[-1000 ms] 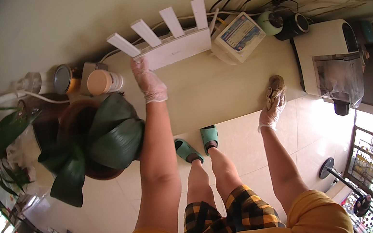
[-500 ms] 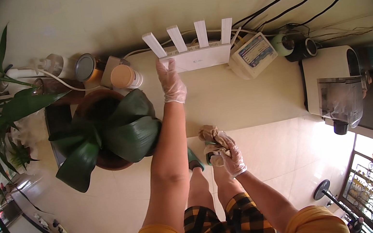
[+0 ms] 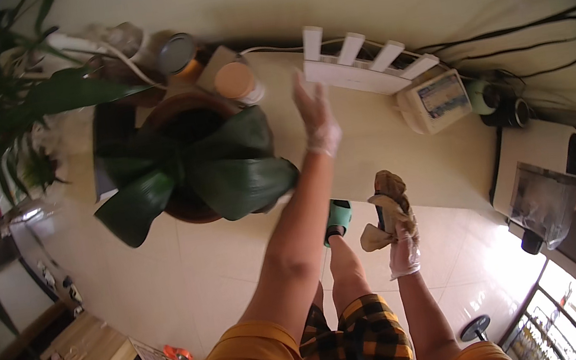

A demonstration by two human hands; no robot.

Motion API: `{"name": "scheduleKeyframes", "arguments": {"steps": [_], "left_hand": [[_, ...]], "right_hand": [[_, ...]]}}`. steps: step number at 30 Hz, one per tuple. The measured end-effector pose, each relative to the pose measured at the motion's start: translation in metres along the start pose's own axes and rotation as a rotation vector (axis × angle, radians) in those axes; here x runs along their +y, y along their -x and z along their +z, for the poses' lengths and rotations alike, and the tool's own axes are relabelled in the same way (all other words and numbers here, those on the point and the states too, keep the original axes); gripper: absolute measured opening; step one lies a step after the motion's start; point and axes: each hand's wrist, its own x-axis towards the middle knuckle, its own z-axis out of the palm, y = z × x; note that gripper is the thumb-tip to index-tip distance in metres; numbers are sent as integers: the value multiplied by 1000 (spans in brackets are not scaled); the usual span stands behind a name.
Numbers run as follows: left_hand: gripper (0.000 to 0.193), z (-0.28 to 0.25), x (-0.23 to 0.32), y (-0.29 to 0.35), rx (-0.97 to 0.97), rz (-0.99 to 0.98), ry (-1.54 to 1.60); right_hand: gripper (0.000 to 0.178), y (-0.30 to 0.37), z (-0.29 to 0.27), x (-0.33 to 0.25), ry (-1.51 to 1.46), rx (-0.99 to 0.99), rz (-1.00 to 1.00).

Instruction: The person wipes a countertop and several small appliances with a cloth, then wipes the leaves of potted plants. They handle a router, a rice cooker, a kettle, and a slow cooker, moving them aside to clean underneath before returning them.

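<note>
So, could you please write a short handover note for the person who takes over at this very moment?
Left hand: thin clear glove, open, fingers spread, raised near the white router with four flat antennas; it holds nothing.
Right hand: gloved, closed grip on a crumpled beige cloth, held at waist height over the tiled floor.
Nearby: large-leaved green plant in a round brown pot, two round tins behind it, a small white box with a screen to the right of the router.
Done: cloth is in hand.
Left: the cloth touches no surface yet.
</note>
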Motion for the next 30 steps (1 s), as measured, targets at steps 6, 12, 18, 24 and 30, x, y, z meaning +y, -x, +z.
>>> {"name": "scheduleKeyframes", "arguments": {"steps": [6,12,18,24,30], "left_hand": [[62,-84,108,142,-718,-484,-169],[41,-182,172,217,-600,-698,147],[32,-253,240,190,-499,92,-520],[33,-277,300,191,121,-414,134],[43,-333,355,138,121,-125,-416]], "right_hand": [[52,-5,22,-57,-335,-58,127],[57,-11,14,-70,-324,-141,63],[59,15,18,-154,-481,-450,214],[63,43,66,-211,-69,-643,70],[61,99,146,-281,-475,-754,416]]}}
